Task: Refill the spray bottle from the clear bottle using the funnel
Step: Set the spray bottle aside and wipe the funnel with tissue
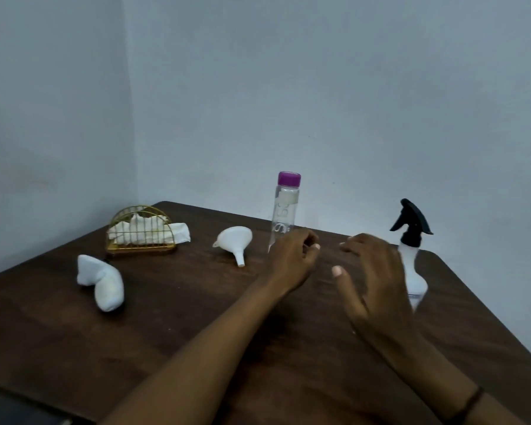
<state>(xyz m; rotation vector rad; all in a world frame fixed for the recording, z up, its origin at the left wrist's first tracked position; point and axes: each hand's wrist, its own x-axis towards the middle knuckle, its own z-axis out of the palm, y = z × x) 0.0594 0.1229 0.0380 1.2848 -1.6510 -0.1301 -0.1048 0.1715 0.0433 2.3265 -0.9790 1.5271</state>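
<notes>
Dark table (pixel 196 317): both hands' fingers released, between clear bottle (pixel 282 216) and spray bottle (pixel 413 256).

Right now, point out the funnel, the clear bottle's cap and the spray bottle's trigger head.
funnel (pixel 234 237): head view, on its bowl.
clear bottle's cap (pixel 289 178): head view, purple side.
spray bottle's trigger head (pixel 411 218): head view, black top.

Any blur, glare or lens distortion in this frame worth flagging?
Head view: dim, flat light with no glare; the right hand is motion-smeared, the left hand slightly soft; the table edges bow from the wide-angle lens; lettering on the clear bottle is too soft to read.
</notes>
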